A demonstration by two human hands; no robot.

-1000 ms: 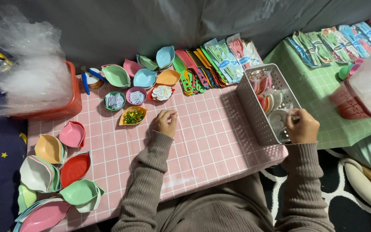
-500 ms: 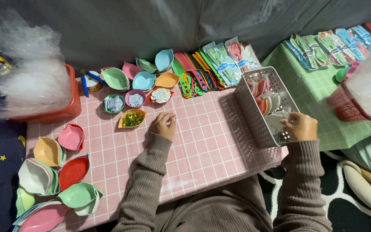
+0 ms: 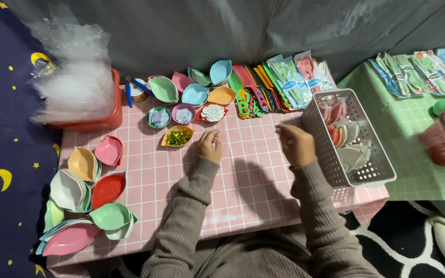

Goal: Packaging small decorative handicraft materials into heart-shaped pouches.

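Note:
My left hand [image 3: 209, 145] rests on the pink checked table [image 3: 253, 195], fingers curled, nothing visible in it. It lies just right of a small yellow leaf-shaped dish [image 3: 177, 136] filled with green and gold bits. My right hand [image 3: 297, 144] hovers over the table with its fingers curled downward, just left of a white perforated basket [image 3: 382, 177]. Whether it holds anything is hidden. The basket contains red, white and pale flat pieces. Three small round dishes [image 3: 184, 114] with little pieces sit beyond the yellow dish.
Leaf-shaped dishes in several colours are stacked at the table's left edge [image 3: 83, 193] and along the back [image 3: 197, 90]. Coloured packets [image 3: 284, 77] lean at the back. A red bin [image 3: 106, 116] with clear plastic bags stands far left. To the right, a green table [image 3: 413, 128] bears a red basket [image 3: 441, 144].
My right hand has left the basket's near right corner and moved left, over the table in front of the basket. The left hand has stayed put.

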